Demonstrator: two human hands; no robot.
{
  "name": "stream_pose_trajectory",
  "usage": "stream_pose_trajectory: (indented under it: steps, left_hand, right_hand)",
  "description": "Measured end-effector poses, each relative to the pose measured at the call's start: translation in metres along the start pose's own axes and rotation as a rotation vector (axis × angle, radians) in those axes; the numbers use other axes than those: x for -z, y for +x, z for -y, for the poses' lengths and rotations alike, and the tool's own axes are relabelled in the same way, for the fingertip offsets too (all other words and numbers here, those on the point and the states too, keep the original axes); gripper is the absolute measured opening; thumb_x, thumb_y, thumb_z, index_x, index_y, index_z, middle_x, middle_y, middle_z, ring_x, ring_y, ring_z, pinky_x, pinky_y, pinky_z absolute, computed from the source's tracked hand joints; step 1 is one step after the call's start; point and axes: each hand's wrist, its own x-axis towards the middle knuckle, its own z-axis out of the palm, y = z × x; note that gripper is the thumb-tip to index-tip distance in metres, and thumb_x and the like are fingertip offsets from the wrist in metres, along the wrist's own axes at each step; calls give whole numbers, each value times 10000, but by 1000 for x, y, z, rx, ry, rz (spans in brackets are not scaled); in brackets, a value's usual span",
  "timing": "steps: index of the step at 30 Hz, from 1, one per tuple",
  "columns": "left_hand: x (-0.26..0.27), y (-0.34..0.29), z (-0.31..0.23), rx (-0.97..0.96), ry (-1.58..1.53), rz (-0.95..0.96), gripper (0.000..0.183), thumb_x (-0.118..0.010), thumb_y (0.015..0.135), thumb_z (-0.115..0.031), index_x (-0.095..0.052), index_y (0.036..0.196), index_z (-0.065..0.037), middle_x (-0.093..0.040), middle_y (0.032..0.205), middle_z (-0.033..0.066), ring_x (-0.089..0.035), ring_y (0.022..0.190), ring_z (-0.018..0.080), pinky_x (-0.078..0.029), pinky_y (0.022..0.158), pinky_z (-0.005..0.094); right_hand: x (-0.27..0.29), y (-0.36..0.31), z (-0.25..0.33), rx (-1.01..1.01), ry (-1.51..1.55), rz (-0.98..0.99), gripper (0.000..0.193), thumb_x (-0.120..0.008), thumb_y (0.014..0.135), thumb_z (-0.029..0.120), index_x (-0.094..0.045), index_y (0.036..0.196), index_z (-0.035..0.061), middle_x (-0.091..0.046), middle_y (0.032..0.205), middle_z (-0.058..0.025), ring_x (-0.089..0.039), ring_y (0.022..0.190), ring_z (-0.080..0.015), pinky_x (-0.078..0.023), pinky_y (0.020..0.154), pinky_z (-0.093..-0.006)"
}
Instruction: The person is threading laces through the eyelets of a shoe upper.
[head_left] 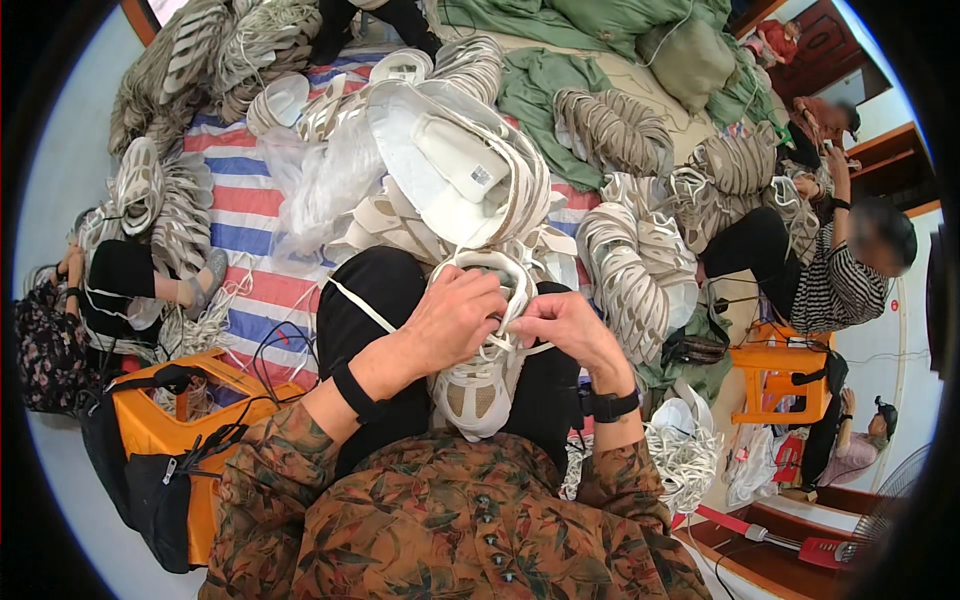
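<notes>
A beige and white sneaker upper [473, 397] rests on my lap between my knees, toe toward me. My left hand [462, 317] is closed over its opening at the lacing edge, the fingertips hidden inside. A white shoelace [362, 304] stretches out to the left from under that hand. On the other side, my right hand [568, 328] pinches lace between thumb and forefinger by the eyelets. Just beyond my hands lies a big bundle of nested shoe uppers [458, 165], pale linings showing.
Striped tarp [262, 205] covers the floor ahead. Bundled uppers [635, 265] stand to the right, near a seated person in a striped top [845, 285]. An orange stool [165, 420] with a black bag [150, 500] is at my left. White laces [685, 465] lie heaped by my right elbow.
</notes>
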Motion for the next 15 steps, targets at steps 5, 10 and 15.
stream_pose_trajectory:
  steps: [5, 10, 15]
  left_hand:
    - [7, 3, 8, 11, -72, 50, 137, -709, 737, -52, -606, 824, -75, -554, 833, 62, -570, 836, 267, -415, 762, 373]
    - [81, -15, 38, 170, 18, -307, 114, -667, 801, -19, -554, 800, -10, -503, 736, 133, -536, 698, 325, -440, 634, 379]
    - [148, -81, 69, 534, 240, -335, 132, -673, 828, -45, -548, 832, -2, -538, 734, 130, -544, 668, 303, -445, 633, 361]
  right_hand:
    - [-5, 1, -3, 47, 28, 5, 276, -765, 854, 253, -736, 797, -15, -648, 649, -12, -561, 625, -57, -451, 584, -243]
    - [-4, -25, -7, 51, 123, -52, 216, -746, 869, 206, -725, 899, -7, -670, 862, -25, -590, 816, -82, -460, 732, -249]
    - [-17, -50, -22, 247, 99, -102, 337, -756, 828, 112, -663, 1147, 54, -612, 1130, -23, -577, 1043, -142, -462, 882, -285]
